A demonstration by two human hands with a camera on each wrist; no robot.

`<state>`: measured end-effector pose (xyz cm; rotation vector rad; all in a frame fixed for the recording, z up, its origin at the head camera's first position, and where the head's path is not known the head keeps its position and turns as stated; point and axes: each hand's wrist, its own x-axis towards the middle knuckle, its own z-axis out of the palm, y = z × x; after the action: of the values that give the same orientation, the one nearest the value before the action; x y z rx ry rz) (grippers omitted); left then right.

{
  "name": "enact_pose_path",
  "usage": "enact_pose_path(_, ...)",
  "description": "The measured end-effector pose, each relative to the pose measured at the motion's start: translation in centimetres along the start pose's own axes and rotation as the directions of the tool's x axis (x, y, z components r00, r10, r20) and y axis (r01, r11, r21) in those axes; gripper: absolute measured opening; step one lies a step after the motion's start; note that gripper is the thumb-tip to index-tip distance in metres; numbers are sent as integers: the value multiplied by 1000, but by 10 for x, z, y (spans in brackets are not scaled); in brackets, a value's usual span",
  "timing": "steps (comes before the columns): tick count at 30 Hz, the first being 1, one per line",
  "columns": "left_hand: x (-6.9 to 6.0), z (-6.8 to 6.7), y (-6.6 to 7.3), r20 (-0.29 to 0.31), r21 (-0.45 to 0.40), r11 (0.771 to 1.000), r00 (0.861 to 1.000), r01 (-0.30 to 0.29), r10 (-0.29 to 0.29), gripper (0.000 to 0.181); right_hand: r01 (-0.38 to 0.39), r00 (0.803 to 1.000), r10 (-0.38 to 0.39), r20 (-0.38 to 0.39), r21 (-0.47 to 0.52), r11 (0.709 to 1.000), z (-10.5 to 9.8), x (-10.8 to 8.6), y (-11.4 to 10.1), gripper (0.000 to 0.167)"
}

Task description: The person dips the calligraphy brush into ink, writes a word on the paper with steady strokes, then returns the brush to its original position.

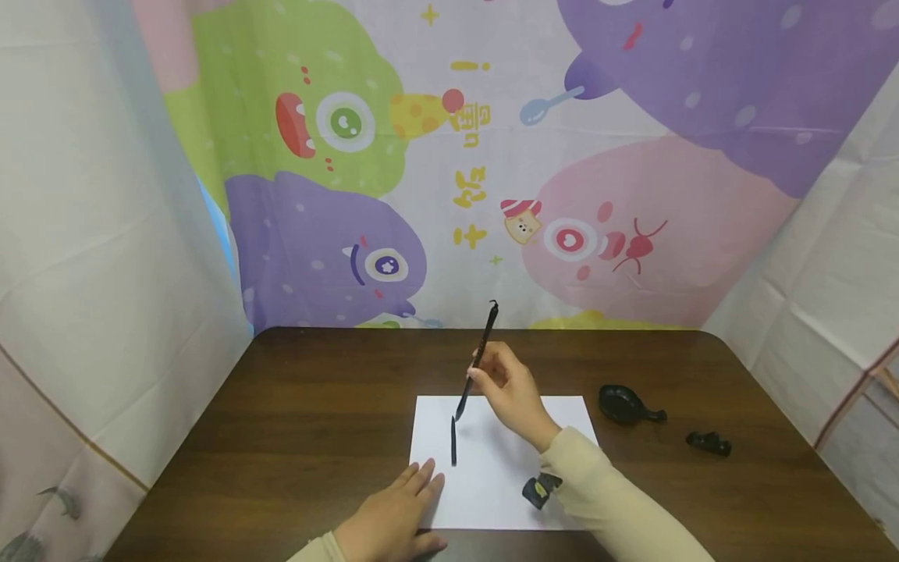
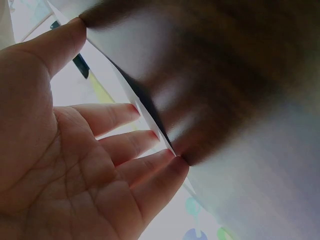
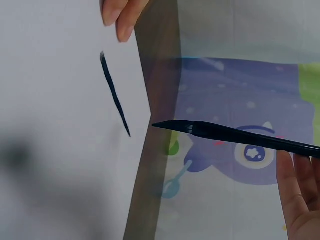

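My right hand (image 1: 516, 394) pinches a black brush (image 1: 485, 343) by its handle, bristles pointing down near the top of a black stroke (image 1: 453, 445) on the white paper (image 1: 492, 499). In the right wrist view the brush (image 3: 225, 134) has a dark pointed tip, apart from the stroke (image 3: 116, 97). My left hand (image 1: 393, 511) lies with spread fingers on the paper's lower left edge; in the left wrist view its palm (image 2: 75, 165) and fingertips show against the surface. A small black object (image 1: 537, 492) sits on the paper beside my right sleeve, which partly hides it.
To the right of the paper a black ink dish with a handle (image 1: 621, 404) rests on the brown table (image 1: 316, 406), and another small black object (image 1: 709, 443) lies beyond it. A cartoon-printed cloth (image 1: 449, 289) hangs behind the table's far edge; pale cloths hang at both sides.
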<state>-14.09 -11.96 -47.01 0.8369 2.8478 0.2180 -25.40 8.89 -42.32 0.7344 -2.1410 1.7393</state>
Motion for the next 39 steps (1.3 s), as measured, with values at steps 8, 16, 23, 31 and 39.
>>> enact_pose_path(8,-1,-1,0,-21,11,1000,1000,-14,14,79,12,1000,-12,2,-9,1000,4,2,-16,19)
enact_pose_path(16,-1,-2,1,-25,10,1000,1000,-11,11,79,4,1000,-4,7,-30,1000,8,1,-10,20)
enact_pose_path(23,-1,-3,1,-5,-1,1000,1000,2,-2,79,4,1000,-4,2,-72,997,10,-1,-11,20)
enact_pose_path(31,-2,-2,1,-14,-3,1000,1000,-2,2,79,-1,1000,2,16,-98,995,10,-4,-10,17)
enact_pose_path(39,-2,-2,1,-16,-10,1000,1000,-3,3,79,-35,999,36,8,-72,997,13,-5,24,21)
